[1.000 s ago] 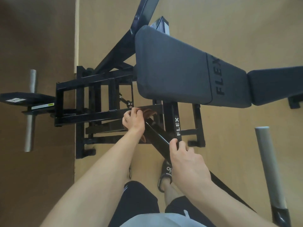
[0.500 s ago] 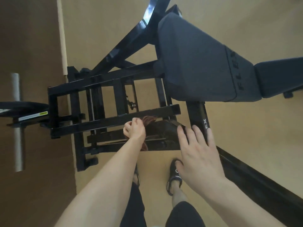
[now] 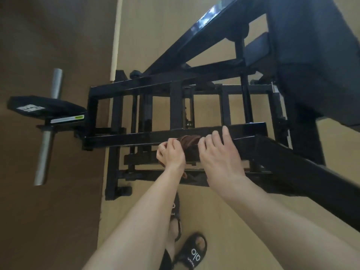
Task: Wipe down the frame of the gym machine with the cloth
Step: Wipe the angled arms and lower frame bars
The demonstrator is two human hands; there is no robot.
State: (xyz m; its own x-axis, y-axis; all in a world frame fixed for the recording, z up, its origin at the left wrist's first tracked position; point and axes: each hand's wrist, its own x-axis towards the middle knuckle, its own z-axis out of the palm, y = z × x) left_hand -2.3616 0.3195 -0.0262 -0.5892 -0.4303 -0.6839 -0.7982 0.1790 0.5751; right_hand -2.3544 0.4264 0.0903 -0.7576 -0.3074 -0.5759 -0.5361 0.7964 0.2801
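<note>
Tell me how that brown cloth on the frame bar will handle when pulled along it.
The cloth looks soft and floppy: it bunches into folds over the bar. Probably light, since the left hand holds it alone. It should slide easily on the glossy paint.

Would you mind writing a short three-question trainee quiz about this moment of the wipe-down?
1. True or false: the left hand grips the cloth.
2. Which colour is the cloth: A white, B dark brown, C yellow?
3. Fill in: the right hand has fingers on the black frame bar, to the ___ of the cloth.

Key: 1 true; 2 B; 3 right.
</note>
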